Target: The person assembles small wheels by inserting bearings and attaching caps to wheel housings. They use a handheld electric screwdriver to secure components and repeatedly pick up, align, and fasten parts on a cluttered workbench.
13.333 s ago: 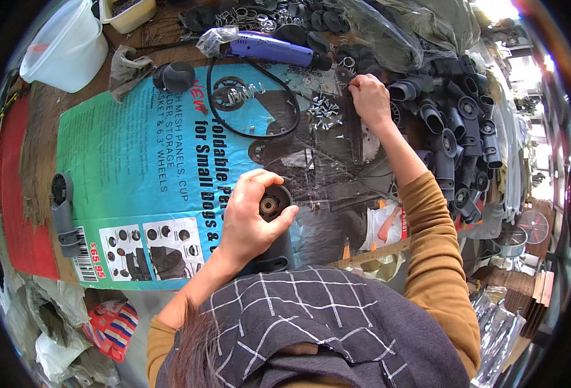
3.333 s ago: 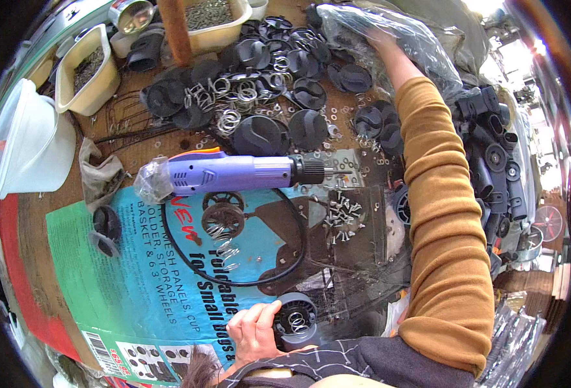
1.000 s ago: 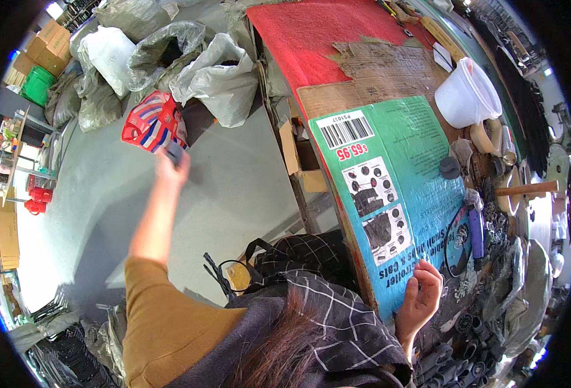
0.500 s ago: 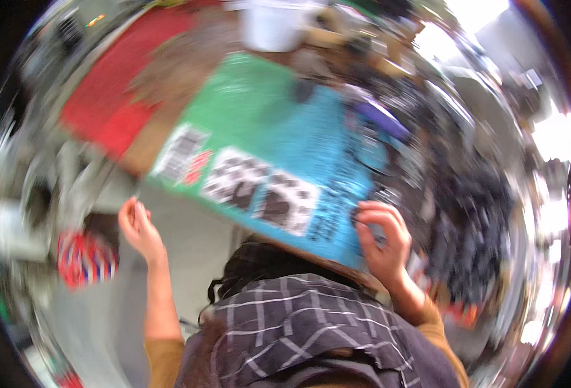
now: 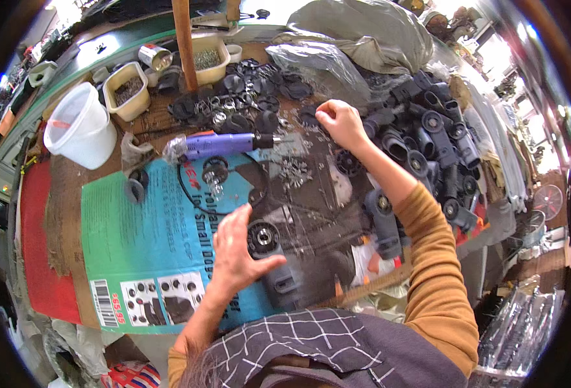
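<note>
My left hand (image 5: 232, 249) is open at the table's near middle, thumb and fingers spread. Between them lies a dark plastic part (image 5: 285, 279) with a round end holding a metal ring. Farther off and to the right, my right hand (image 5: 342, 124) has its fingertips pinched together over the table. What it holds, if anything, is hidden. Beside those fingertips is a round black cap (image 5: 308, 115). A purple power screwdriver (image 5: 220, 145) lies beyond my left hand, its bit pointing right. Small shiny metal pieces (image 5: 295, 171) are scattered near its tip.
Many dark wheel-ended plastic parts (image 5: 433, 123) are heaped at right. Black caps and metal rings (image 5: 240, 90) lie at the back. At far left stand a white bucket (image 5: 81, 129) and a tub of small hardware (image 5: 142, 107). Printed green-and-blue cardboard (image 5: 123, 226) covers the left side.
My view has swung right. My left hand has come from beside the table's edge to the dark plastic part; my right hand has reached farther out toward the black caps.
</note>
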Action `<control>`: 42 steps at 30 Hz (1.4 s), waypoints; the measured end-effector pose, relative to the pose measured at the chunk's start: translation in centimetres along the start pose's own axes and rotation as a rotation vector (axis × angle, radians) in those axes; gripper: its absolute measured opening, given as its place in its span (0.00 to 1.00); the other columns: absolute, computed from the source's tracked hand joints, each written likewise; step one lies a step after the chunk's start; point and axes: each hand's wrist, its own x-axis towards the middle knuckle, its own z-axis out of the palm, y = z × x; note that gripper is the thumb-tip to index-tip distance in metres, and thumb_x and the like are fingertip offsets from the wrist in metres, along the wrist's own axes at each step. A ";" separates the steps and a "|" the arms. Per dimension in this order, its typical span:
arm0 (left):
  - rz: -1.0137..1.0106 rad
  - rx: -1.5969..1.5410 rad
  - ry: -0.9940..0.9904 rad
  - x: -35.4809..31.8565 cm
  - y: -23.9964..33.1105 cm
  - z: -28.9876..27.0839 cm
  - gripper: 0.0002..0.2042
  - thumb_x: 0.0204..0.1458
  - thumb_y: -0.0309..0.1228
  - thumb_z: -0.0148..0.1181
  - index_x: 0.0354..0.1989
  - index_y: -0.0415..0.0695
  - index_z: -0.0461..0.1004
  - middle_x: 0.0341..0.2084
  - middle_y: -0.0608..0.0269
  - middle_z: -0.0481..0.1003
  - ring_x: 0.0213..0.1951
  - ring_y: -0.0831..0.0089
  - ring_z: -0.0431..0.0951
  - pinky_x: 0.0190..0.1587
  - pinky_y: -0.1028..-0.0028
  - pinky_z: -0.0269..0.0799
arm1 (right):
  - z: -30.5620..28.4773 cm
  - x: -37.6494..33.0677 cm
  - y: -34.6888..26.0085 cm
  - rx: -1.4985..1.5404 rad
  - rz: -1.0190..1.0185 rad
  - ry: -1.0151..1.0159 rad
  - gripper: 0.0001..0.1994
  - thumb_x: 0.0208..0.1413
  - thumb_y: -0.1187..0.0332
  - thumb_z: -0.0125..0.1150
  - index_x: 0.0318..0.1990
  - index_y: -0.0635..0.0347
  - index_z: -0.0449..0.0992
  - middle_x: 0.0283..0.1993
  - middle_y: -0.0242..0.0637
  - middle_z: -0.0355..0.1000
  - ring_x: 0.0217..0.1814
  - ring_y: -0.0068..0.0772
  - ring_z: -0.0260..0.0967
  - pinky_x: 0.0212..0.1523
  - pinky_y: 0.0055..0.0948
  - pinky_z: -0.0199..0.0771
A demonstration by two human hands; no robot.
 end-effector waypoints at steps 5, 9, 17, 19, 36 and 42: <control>-0.056 0.037 -0.136 0.1 -0.4 0.3 0.49 0.28 0.57 0.73 0.60 0.41 0.63 0.52 0.53 0.67 0.57 0.55 0.63 0.59 0.59 0.53 | 3.5 14.5 7.9 -0.299 0.284 -0.256 0.15 0.50 0.65 0.54 0.44 0.53 0.80 0.43 0.44 0.77 0.47 0.44 0.75 0.55 0.35 0.71; -0.055 0.013 -0.188 0.7 -0.5 0.1 0.48 0.29 0.57 0.73 0.59 0.41 0.64 0.49 0.56 0.69 0.55 0.58 0.64 0.57 0.60 0.52 | 2.4 25.0 10.8 -0.743 -0.108 -0.071 0.17 0.54 0.61 0.51 0.48 0.56 0.77 0.44 0.47 0.77 0.48 0.47 0.74 0.52 0.40 0.72; -0.015 0.019 -0.186 0.5 -1.4 0.5 0.48 0.26 0.59 0.75 0.57 0.42 0.65 0.49 0.58 0.69 0.52 0.59 0.66 0.57 0.60 0.54 | 7.3 29.1 15.9 -0.612 -0.015 0.078 0.17 0.49 0.58 0.53 0.38 0.62 0.80 0.41 0.54 0.75 0.48 0.52 0.73 0.53 0.44 0.71; -0.011 0.019 -0.185 0.4 -1.6 0.7 0.48 0.26 0.59 0.74 0.56 0.42 0.65 0.49 0.58 0.69 0.51 0.59 0.66 0.56 0.60 0.55 | 9.1 28.0 16.6 -0.660 -0.052 0.152 0.18 0.48 0.59 0.60 0.43 0.61 0.76 0.43 0.48 0.76 0.47 0.49 0.73 0.49 0.41 0.73; 0.052 -0.078 0.044 1.5 -0.2 -0.9 0.49 0.30 0.59 0.72 0.59 0.39 0.63 0.58 0.46 0.63 0.59 0.52 0.61 0.63 0.56 0.50 | -4.3 2.0 -3.2 0.775 0.440 -0.340 0.15 0.57 0.67 0.59 0.48 0.68 0.73 0.43 0.35 0.74 0.41 0.24 0.72 0.41 0.26 0.77; -0.313 -1.210 0.017 1.8 3.4 -1.6 0.23 0.59 0.39 0.56 0.57 0.36 0.64 0.47 0.58 0.72 0.47 0.76 0.72 0.49 0.74 0.68 | -3.6 -12.7 -14.3 1.016 0.439 -0.566 0.19 0.57 0.71 0.59 0.56 0.63 0.68 0.51 0.38 0.71 0.46 0.24 0.71 0.47 0.26 0.75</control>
